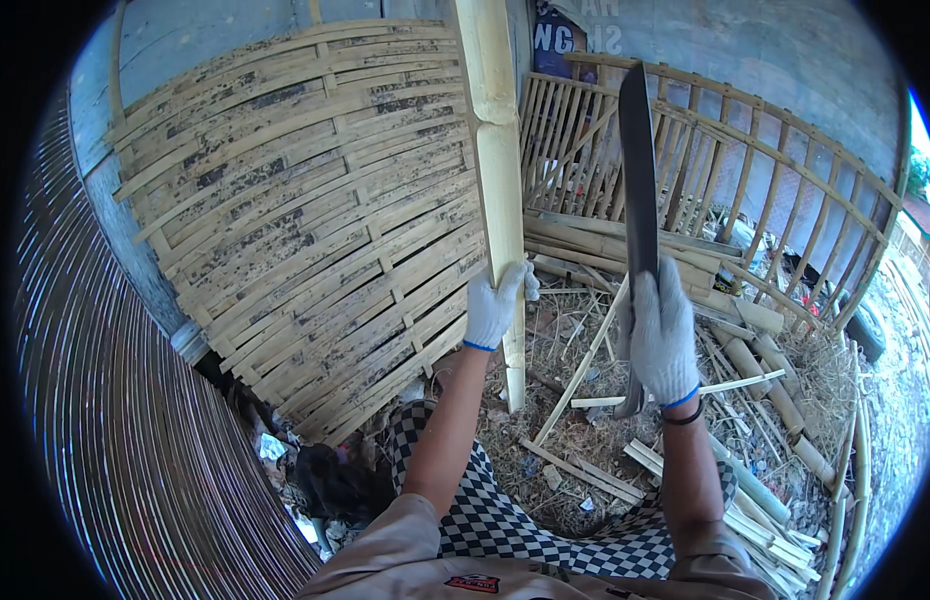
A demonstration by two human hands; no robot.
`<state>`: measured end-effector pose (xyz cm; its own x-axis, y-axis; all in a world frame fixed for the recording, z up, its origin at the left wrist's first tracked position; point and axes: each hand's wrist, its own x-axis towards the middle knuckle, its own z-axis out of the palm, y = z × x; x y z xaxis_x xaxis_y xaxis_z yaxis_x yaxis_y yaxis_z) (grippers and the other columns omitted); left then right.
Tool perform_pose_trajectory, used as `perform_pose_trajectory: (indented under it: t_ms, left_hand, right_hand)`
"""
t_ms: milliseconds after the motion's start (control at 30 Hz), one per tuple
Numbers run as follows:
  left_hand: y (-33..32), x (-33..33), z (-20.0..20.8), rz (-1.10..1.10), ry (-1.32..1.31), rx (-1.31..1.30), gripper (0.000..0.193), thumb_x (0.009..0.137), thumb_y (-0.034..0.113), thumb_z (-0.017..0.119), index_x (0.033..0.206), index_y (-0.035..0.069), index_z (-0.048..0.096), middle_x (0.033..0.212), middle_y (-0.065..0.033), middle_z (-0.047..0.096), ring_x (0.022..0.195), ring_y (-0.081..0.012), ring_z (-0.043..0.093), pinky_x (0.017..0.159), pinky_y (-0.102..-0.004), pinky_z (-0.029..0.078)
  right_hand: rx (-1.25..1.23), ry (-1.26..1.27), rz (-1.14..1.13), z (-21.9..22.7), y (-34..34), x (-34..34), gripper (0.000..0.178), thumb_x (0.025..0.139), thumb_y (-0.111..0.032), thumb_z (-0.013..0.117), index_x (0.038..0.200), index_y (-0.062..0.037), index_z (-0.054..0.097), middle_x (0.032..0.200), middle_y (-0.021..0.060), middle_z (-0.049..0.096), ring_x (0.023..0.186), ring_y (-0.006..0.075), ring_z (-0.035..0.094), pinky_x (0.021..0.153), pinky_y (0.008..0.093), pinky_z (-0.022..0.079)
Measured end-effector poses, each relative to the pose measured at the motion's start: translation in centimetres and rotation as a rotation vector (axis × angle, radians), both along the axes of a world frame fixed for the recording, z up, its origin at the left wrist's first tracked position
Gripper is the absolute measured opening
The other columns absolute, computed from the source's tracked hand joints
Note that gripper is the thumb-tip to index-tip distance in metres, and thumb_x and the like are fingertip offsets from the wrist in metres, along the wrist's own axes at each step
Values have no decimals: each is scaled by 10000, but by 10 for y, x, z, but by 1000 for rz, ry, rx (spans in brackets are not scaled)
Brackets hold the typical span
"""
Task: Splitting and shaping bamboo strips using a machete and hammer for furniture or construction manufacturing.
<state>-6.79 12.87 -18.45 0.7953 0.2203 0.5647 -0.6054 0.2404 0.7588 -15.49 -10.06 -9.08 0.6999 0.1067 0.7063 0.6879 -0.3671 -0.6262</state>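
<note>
My left hand (493, 308), in a white knit glove with a blue cuff, is closed around a split bamboo piece (500, 180). The bamboo stands nearly upright, pale inner face showing, with a node across its upper part. Its lower end comes down near the littered ground. In my right hand (665, 335), gloved the same way, is a machete (638, 170). Its long dark blade points up and away from me, to the right of the bamboo and apart from it. My right fingers wrap the handle, mostly hiding it; the butt shows below my hand.
A woven bamboo panel (325, 200) leans on the wall at left. A slatted bamboo frame (745, 150) stands at back right, with bamboo poles (615, 245) before it. Split strips (770, 525) lie by my right knee. Shavings cover the ground (575, 440). A tire (865, 330) sits far right.
</note>
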Motion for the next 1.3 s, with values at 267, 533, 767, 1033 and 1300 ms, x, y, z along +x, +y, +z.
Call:
perform_pose_trajectory:
  t_ms: [267, 533, 767, 1033, 1300]
  left_hand:
    - [-34, 7, 1, -50, 33, -19, 225, 1003, 161, 637, 958, -57, 673, 743, -80, 658, 637, -134, 609, 612, -276, 521]
    - [-42, 1, 1, -65, 47, -6, 214, 991, 153, 653, 990, -60, 676, 755, -75, 667, 644, -122, 615, 612, -269, 521]
    - [-43, 6, -3, -59, 59, 52, 228, 993, 170, 652, 973, -54, 681, 751, -80, 672, 645, -125, 624, 616, -268, 522]
    - [-42, 11, -7, -21, 46, 65, 230, 995, 188, 651, 934, -31, 684, 719, -57, 656, 625, -123, 610, 587, -273, 504]
    - [-57, 15, 29, 8, 13, 138, 238, 989, 175, 655, 876, -35, 664, 699, -70, 643, 591, -144, 590, 574, -306, 505]
  right_hand:
    - [-129, -115, 4, 213, 19, -20, 214, 1046, -223, 443, 1105, -39, 536, 706, 71, 621, 585, 184, 650, 540, 323, 537]
    - [-313, -99, -34, 262, 25, -51, 309, 957, -208, 459, 915, 57, 612, 664, 95, 621, 554, 220, 626, 519, 363, 505]
    - [-389, -147, -88, 268, 24, -43, 333, 944, -210, 486, 820, 57, 642, 647, 125, 636, 555, 237, 651, 535, 387, 511]
    - [-892, -448, -270, 294, 18, 5, 346, 924, -225, 516, 802, 49, 688, 687, 160, 680, 612, 264, 679, 570, 398, 529]
    - [-546, -171, -257, 310, 24, -30, 343, 945, -216, 527, 814, 55, 692, 684, 166, 681, 628, 279, 682, 583, 397, 540]
